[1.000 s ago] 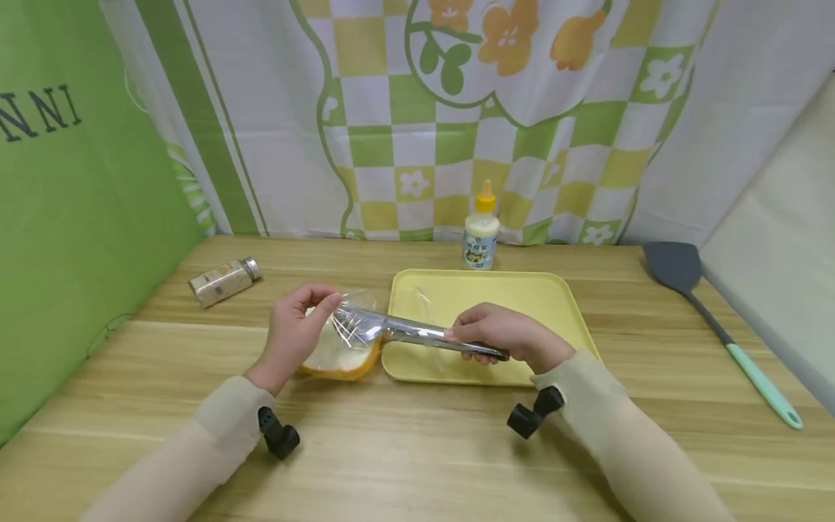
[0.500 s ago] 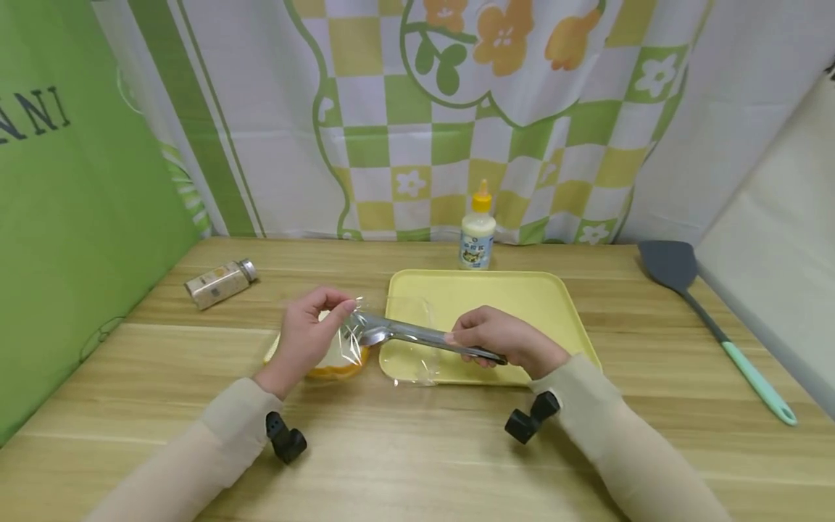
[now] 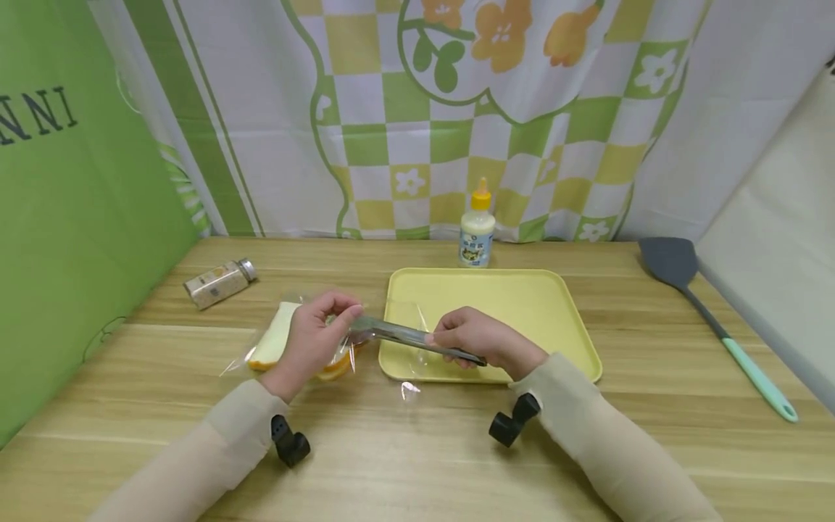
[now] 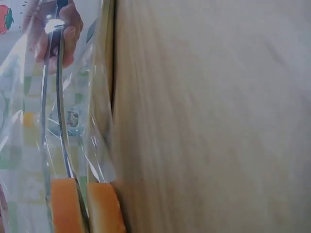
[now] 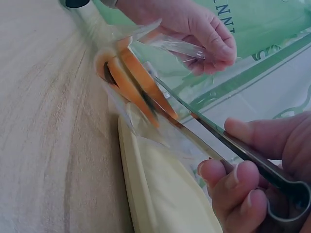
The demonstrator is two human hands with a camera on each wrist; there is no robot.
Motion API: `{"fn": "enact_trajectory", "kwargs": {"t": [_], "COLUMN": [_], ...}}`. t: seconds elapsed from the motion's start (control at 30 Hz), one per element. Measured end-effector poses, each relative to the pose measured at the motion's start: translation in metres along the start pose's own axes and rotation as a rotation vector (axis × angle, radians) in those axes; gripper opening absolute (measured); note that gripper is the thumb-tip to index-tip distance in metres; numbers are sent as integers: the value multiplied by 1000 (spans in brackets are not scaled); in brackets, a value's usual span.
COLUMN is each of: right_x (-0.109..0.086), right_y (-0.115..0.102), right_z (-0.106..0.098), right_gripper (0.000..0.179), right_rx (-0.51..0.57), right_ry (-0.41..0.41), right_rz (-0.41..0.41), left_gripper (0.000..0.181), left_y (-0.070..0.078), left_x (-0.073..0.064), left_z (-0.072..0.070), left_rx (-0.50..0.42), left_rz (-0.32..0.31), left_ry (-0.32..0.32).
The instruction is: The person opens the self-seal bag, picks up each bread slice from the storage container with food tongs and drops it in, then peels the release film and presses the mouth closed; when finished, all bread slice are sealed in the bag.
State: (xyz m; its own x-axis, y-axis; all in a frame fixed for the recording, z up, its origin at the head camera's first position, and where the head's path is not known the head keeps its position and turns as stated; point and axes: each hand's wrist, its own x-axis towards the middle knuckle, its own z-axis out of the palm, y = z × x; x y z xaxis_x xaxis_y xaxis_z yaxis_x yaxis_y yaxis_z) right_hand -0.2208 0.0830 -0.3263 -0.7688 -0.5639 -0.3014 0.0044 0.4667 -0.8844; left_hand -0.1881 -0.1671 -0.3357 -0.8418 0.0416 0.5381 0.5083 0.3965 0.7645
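My left hand (image 3: pixel 313 344) pinches the edge of a clear plastic bag (image 4: pixel 99 150) between thumb and fingers. Inside the bag are bread slices (image 3: pixel 279 333) with orange-brown crusts, partly hidden behind that hand in the head view. My right hand (image 3: pixel 485 337) grips metal tongs (image 3: pixel 401 333) near their dark end. The tongs reach through the bag's mouth. In the right wrist view, one tong arm lies over the upper bread slice (image 5: pixel 146 80) and the other runs between the two slices. Whether the tips press the bread is unclear.
A yellow tray (image 3: pixel 522 297) lies under the tongs and right hand. Behind it stands a squeeze bottle (image 3: pixel 476 239) with a yellow cap. A seasoning jar (image 3: pixel 220 284) lies on its side at left. At right lies a spatula (image 3: pixel 704 315) with a mint handle.
My right hand has moved left, taking the tongs further into the bag. My left hand has shifted right along with the bag's edge, and more bread now shows left of it.
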Motion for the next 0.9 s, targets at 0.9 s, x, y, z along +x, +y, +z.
{"fn": "enact_trajectory", "kwargs": {"t": [0.9], "right_x": [-57], "right_y": [28], "right_z": [-51], "right_gripper": [27], "right_rx": [48], "right_ry": [-62], "right_rz": [-22], "left_gripper": [11], "left_y": [-8], "left_x": [7], "left_z": [-9], "left_rx": [15], "left_rz": [-30], "left_ry": [26]}}
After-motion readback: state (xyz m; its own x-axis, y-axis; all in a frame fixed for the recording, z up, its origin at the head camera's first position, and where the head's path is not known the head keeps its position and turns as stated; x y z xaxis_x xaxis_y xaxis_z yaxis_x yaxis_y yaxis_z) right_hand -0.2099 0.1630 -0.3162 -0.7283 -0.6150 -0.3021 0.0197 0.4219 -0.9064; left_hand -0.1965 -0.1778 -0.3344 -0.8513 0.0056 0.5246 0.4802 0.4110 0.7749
